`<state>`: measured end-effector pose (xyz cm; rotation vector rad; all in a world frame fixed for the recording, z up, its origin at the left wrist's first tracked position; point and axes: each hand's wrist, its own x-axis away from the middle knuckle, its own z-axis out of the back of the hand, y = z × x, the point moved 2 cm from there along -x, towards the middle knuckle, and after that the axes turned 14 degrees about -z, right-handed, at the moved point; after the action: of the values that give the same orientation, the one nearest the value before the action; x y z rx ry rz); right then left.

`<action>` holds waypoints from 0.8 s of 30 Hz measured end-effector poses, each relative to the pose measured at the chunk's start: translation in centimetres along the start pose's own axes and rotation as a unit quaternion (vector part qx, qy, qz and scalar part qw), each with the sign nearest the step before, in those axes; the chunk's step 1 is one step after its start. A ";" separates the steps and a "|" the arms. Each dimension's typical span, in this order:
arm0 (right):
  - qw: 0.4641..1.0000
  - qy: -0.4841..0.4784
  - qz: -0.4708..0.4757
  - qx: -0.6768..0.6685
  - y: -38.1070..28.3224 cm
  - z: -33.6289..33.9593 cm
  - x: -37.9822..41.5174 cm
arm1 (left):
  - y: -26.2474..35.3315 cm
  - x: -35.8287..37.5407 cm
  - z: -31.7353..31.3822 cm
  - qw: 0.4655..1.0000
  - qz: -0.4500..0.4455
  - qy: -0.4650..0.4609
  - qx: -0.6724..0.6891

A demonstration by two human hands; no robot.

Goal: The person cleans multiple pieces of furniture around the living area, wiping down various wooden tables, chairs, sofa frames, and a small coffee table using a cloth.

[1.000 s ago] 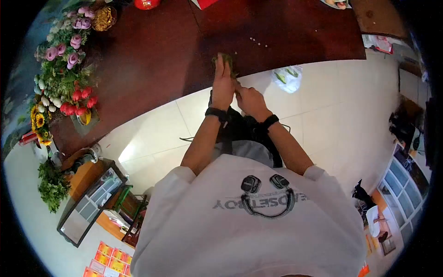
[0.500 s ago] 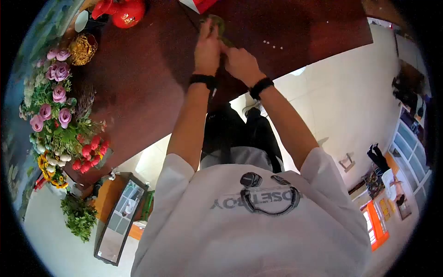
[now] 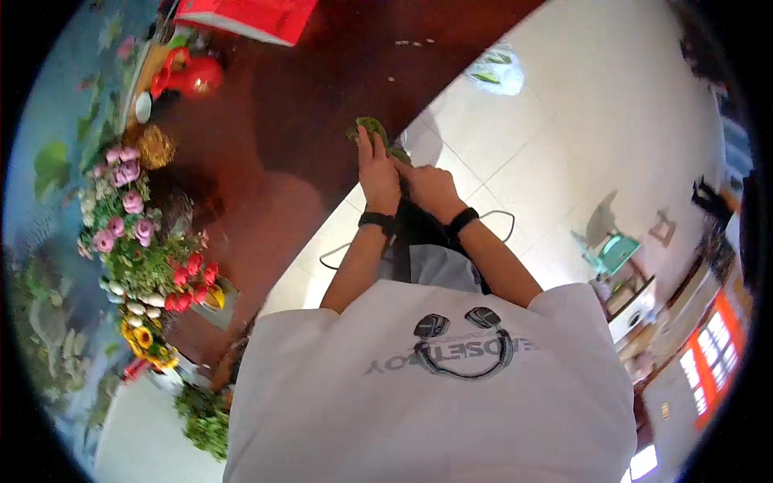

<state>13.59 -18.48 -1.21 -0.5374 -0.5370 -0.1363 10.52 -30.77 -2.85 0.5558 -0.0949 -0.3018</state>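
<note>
A small, lumpy green thing [image 3: 371,125], like a piece of a plant, is held over the edge of the dark red table. My left hand [image 3: 378,179] lies along it, with the fingers bent over its near side. My right hand [image 3: 431,191] is closed beside the left, and its fingertips meet the green thing's lower end. What lies between those fingertips is hidden. Several tiny white pieces [image 3: 408,43] are scattered on the tabletop beyond my hands. A black band circles each wrist.
On the left of the table [image 3: 282,209] stand a red jug [image 3: 193,74], a gold bowl [image 3: 155,147] and artificial flowers [image 3: 133,217]. A red box [image 3: 250,18] lies at the far end. A clear bag with green pieces [image 3: 498,71] rests on the tiled floor. A turquoise stool [image 3: 616,251] stands right.
My view has swung, so the table edge slants more steeply and the bag on the floor shows. My hands, still together on the green thing, appear lower and nearer the table edge.
</note>
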 end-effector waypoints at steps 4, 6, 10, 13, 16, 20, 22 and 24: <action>0.993 0.079 -0.060 -0.066 4.2 -0.9 6.6 | 4.4 1.5 -2.0 0.998 -0.054 -0.034 -0.002; 0.984 0.117 -0.109 -0.080 6.6 -0.5 10.3 | 6.4 1.9 -4.0 0.967 -0.026 -0.223 0.123; 0.935 0.217 -0.236 -0.152 13.1 -1.5 21.7 | 13.8 6.8 -11.9 0.880 -0.107 -0.374 0.273; 0.864 0.254 -0.338 -0.275 15.6 0.6 32.8 | 23.9 11.4 -11.9 0.822 -0.237 -0.457 0.245; 0.778 0.344 -0.389 -0.354 18.6 0.0 41.3 | 34.1 14.6 -10.8 0.716 -0.265 -0.600 0.240; 0.672 0.505 -0.405 -0.360 19.9 -0.9 50.9 | 43.3 20.5 -11.3 0.535 -0.301 -0.762 0.208; 0.590 0.552 -0.426 -0.408 21.0 -1.2 54.9 | 47.7 23.5 -11.4 0.463 -0.378 -0.790 0.140; 0.548 0.567 -0.453 -0.417 22.3 -1.7 59.1 | 51.3 26.9 -12.6 0.435 -0.393 -0.800 0.132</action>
<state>70.59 0.50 18.29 -0.8968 0.6978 -1.7135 51.41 8.69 14.03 0.3860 -1.8537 -1.7411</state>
